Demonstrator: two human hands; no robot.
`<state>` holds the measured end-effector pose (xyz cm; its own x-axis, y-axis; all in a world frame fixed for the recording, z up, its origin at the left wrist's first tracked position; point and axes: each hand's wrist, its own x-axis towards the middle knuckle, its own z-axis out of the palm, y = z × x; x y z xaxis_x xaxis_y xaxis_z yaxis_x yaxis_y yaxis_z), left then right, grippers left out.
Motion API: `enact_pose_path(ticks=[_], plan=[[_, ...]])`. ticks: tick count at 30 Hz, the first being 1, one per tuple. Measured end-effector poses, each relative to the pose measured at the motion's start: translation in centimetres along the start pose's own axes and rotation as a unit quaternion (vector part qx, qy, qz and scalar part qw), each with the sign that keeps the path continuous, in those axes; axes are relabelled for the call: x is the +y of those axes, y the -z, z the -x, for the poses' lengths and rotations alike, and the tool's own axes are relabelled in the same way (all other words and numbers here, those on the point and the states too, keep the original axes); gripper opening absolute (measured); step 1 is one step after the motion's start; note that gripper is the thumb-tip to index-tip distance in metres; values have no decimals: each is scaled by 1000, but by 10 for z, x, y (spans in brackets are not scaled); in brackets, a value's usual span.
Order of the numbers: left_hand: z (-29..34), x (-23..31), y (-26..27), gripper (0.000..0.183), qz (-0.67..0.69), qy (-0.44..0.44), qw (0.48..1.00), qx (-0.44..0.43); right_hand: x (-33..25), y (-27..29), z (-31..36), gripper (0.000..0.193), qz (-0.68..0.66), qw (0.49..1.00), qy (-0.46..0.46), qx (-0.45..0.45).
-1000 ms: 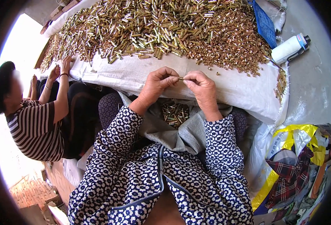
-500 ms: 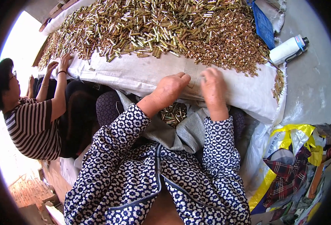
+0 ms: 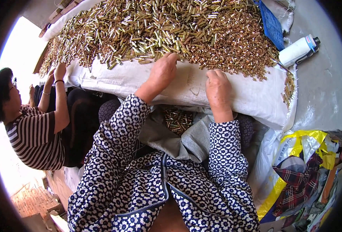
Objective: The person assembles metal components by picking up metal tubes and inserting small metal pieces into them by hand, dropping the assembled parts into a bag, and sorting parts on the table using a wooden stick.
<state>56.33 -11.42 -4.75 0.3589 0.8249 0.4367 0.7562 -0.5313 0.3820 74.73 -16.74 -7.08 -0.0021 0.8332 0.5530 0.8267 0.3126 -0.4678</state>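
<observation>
My left hand is at the near edge of a heap of gold-coloured metal tubes, fingers pinched together. What they grip, if anything, is hidden. To its right my right hand hovers over or rests on the white woven cloth, fingers curled. Whatever is in them cannot be made out. Just beyond it lie many small coppery metal pieces. In my lap, a grey cloth holds more short metal tubes.
A co-worker in a striped shirt sits at the left, hands at the heap's edge. At the right are a white bottle, a blue plastic piece and loose tubes. Yellow-white bags and plaid cloth lie lower right.
My left hand has moved forward and left, up to the tubes. My right hand has shifted slightly nearer me, its fingers now curled. The co-worker's hand has drawn back from the heap.
</observation>
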Motion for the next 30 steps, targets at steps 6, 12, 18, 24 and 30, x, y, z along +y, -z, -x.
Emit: enact_pose_path(ticks=[6, 12, 18, 24, 30], plan=[[-21, -9, 0, 12, -157, -44, 981, -109, 3, 2, 4, 5, 33, 999, 12, 13], [-9, -8, 9, 14, -156, -31, 976, -148, 4, 3, 9, 5, -33, 999, -23, 3], [17, -4, 19, 10, -84, -6, 986, -147, -8, -1, 11, 10, -78, 997, 28, 7], [30, 3, 26, 12, 97, 44, 988, -109, -6, -2, 16, 16, -34, 999, 22, -11], [41, 15, 26, 9, 307, 199, 920, -143, -10, -1, 15, 11, -2, 999, 41, -13]])
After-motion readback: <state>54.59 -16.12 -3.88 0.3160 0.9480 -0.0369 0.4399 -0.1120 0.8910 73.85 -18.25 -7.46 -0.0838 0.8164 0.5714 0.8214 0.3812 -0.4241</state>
